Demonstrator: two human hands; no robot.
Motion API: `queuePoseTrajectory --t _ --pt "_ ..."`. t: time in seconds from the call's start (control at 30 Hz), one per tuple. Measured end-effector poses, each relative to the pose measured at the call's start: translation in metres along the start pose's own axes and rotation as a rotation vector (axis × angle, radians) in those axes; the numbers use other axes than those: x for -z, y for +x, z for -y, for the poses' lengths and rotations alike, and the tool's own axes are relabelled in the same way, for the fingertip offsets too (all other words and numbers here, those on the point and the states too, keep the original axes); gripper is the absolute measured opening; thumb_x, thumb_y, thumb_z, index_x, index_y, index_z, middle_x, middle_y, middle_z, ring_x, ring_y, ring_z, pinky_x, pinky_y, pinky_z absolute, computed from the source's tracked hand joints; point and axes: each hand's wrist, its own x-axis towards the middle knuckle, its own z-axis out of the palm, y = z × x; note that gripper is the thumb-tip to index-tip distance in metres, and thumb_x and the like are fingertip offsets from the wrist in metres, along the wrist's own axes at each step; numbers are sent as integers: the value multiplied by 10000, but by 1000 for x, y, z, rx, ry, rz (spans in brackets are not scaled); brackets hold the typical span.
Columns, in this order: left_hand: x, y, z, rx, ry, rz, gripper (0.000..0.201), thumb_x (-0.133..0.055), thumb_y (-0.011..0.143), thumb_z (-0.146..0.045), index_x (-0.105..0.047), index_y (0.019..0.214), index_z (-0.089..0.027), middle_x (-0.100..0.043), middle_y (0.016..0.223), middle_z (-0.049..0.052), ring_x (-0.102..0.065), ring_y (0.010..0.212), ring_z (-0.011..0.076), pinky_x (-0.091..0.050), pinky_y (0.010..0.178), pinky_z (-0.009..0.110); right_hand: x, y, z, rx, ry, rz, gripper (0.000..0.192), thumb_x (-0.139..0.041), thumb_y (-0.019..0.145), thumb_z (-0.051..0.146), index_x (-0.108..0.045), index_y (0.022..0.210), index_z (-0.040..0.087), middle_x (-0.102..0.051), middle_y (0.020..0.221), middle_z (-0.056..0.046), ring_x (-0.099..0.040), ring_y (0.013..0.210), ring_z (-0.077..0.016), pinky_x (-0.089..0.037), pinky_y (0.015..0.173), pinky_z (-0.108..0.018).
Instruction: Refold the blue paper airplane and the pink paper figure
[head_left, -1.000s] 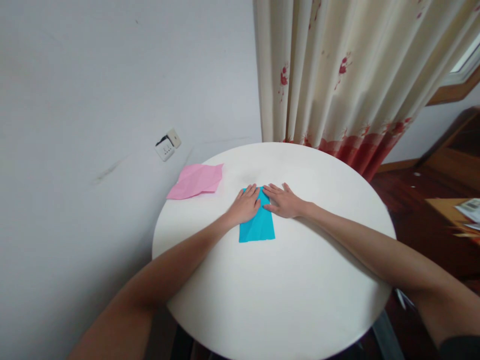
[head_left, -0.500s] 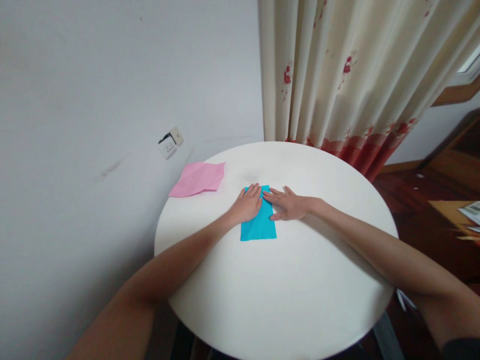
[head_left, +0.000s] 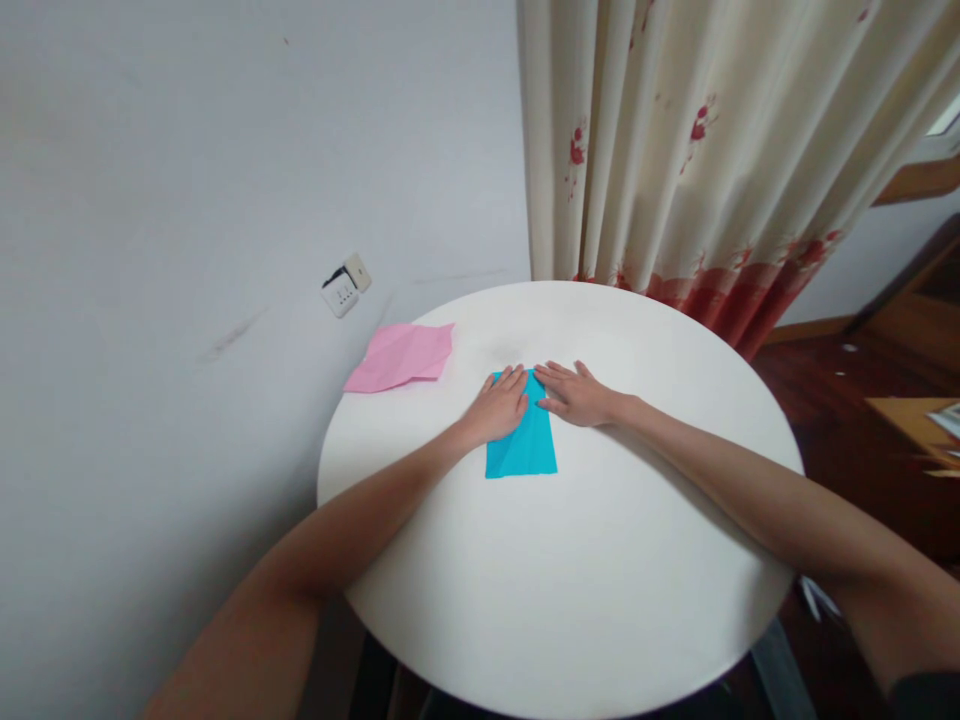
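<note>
Head view: left hand (head_left: pixel 500 405) flat, fingers spread, palm down on the folded blue paper (head_left: pixel 525 450), a smooth matte rectangle mid-table. Right hand (head_left: pixel 581 395) also flat and unclenched, fingertips on the sheet's far right edge. Round glossy white table (head_left: pixel 585 600). Creased pink paper (head_left: pixel 401 355) lies well apart at the left rim, near the floral curtain (head_left: pixel 675 150).

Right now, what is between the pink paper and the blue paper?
Only bare white table lies between the pink paper and the blue paper, as the head view shows. The left hand rests on the blue paper's near corner.
</note>
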Motion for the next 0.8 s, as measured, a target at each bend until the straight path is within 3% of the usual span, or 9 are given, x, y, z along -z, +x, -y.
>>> queuePoseTrajectory --t 0.13,0.33,0.47,0.63,0.8 --pt "2 0 -1 7 -15 0 574 -240 1024 -347 -279 1549 -116 -226 1633 112 -172 1519 266 -164 1215 477 5 -6 10 -14 4 90 747 -331 981 592 -179 1596 197 -157 1641 -132 -104 1510 -371 -84 1145 -717" --pt "4 0 -2 14 -23 0 570 -242 1022 -361 -299 1542 -134 -246 1627 110 -191 1515 258 -176 1211 476 7 -14 23 37 64 196 977 -523 842 719 -165 1599 217 -81 1648 -139 -40 1498 -418 -52 1147 -724" --pt "2 1 -1 10 -24 -5 569 -243 1020 -353 -300 1542 -132 -251 1627 106 -191 1515 260 -179 1210 485 5 -10 20 43 56 154 900 -437 898 701 -142 1602 225 -113 1647 -116 -60 1508 -384 -48 1162 -699" --pt "0 1 0 2 -9 -10 573 -252 1019 -338 -295 1545 -114 -244 1629 107 -187 1514 273 -174 1212 486 -3 1 10 -14 5 19 700 -262 1001 543 -168 1597 187 -186 1639 -106 -139 1513 -329 -86 1171 -671" --pt "3 0 -1 -26 -11 18 565 -242 1025 -355 -258 1567 -197 -235 1636 54 -180 1515 284 -169 1208 518 -12 7 4 -69 -24 -53 666 -239 1009 518 -232 1584 183 -222 1633 -100 -179 1509 -299 -125 1190 -605"
